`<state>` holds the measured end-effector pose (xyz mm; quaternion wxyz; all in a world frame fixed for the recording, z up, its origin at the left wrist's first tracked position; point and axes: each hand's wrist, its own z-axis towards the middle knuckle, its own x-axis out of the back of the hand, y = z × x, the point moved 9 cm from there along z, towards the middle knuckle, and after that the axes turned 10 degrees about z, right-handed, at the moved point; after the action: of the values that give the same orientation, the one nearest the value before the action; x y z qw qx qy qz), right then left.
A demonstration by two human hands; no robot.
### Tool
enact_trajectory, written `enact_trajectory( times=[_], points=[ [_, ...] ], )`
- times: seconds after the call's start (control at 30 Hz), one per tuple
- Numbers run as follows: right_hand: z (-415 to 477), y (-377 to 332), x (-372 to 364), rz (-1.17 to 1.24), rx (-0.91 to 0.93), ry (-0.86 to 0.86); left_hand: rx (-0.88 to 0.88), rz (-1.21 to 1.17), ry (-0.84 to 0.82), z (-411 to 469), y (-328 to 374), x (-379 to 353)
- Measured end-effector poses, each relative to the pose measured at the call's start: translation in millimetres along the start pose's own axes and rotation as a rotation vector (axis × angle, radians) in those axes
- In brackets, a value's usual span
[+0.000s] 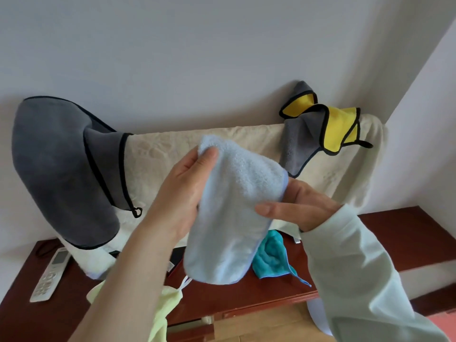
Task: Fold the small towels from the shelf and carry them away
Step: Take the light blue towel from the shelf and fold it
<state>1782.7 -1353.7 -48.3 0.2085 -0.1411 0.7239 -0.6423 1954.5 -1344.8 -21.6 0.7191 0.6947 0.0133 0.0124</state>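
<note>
Most of my fingers are hidden behind the light blue towel, so I can't see how they curl. My left hand comes up from the lower left on a bare forearm, its thumb pinching the towel's top corner. My right hand, in a pale sleeve, reaches in from the right with its thumb laid across the front and its fingers tucked behind the edge. The towel hangs between them, above the red-brown shelf. A teal towel lies partly covered below. A dark grey towel and a grey-and-yellow towel drape over a cream cover that conceals whatever is under it.
</note>
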Motion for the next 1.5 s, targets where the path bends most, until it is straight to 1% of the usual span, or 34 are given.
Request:
enact_trajectory(
  times=[0.07, 0.13, 0.2, 0.23, 0.37, 0.43, 0.47, 0.57, 0.63, 0.7, 0.8, 0.97, 1.13, 1.17, 1.27, 1.3, 1.4, 1.5],
  points=[
    [0.8, -1.1, -0.3, -0.003, 0.024, 0.013, -0.024, 0.053, -0.083, 0.1, 2.9, 2.6],
    [1.8, -4.2, 2.8, 0.051, 0.061, 0.076, -0.023, 0.122, -0.187, -2.2, 4.4, 5.7],
    [2.8, -7.2, 4.1, 0.093, 0.097, 0.127, -0.004, 0.164, -0.215, -3.2, 4.0, 12.8],
    [3.5, -7.8, 3.5, 0.102, 0.116, 0.134, 0.008, 0.180, -0.191, -2.4, 3.4, 17.9],
    [4.3, -15.4, -4.0, 0.154, 0.202, 0.122, 0.059, 0.283, 0.005, 0.8, 1.4, 36.9],
    [4.8, -20.3, -6.9, 0.179, 0.256, 0.110, 0.075, 0.339, 0.048, -0.4, 0.5, 40.5],
    [4.7, -22.1, -7.4, 0.188, 0.281, 0.109, 0.084, 0.320, 0.036, -1.6, -0.7, 40.1],
    [3.5, -25.4, -5.1, 0.212, 0.338, 0.104, 0.080, 0.160, -0.125, -8.9, -0.7, 30.9],
    [1.4, -28.7, -4.2, 0.202, 0.365, 0.100, 0.047, 0.184, -0.251, -15.6, 2.0, 22.8],
    [-1.0, -32.4, -3.0, 0.180, 0.391, 0.094, -0.010, 0.266, -0.297, -18.1, 5.1, 18.1],
    [-4.5, -36.3, -0.9, 0.124, 0.410, 0.092, -0.052, 0.328, -0.220, -15.2, 9.5, 23.7],
    [-11.7, -42.7, 1.9, 0.005, 0.419, 0.162, -0.095, 0.494, -0.053, -9.2, 14.1, 39.3],
    [-19.8, -50.0, 2.7, -0.164, 0.472, 0.295, -0.195, 0.449, -0.014, -15.0, 28.1, 33.5],
    [-20.2, -50.4, 3.0, -0.151, 0.470, 0.286, -0.218, 0.438, -0.005, -15.7, 30.5, 33.9],
    [-19.3, -45.8, 1.7, -0.074, 0.372, 0.151, -0.230, 0.398, -0.042, -18.9, 34.1, 34.0],
    [-19.7, -45.0, 3.3, -0.107, 0.352, 0.129, -0.237, 0.399, -0.060, -20.5, 36.0, 33.3],
    [-22.4, -50.0, 6.5, -0.257, 0.364, 0.148, -0.284, 0.428, -0.042, -26.4, 46.7, 32.3],
    [-28.0, -58.0, 3.9, -0.297, 0.397, 0.174, -0.333, 0.516, 0.045, -32.2, 58.8, 33.7]
  ],
)
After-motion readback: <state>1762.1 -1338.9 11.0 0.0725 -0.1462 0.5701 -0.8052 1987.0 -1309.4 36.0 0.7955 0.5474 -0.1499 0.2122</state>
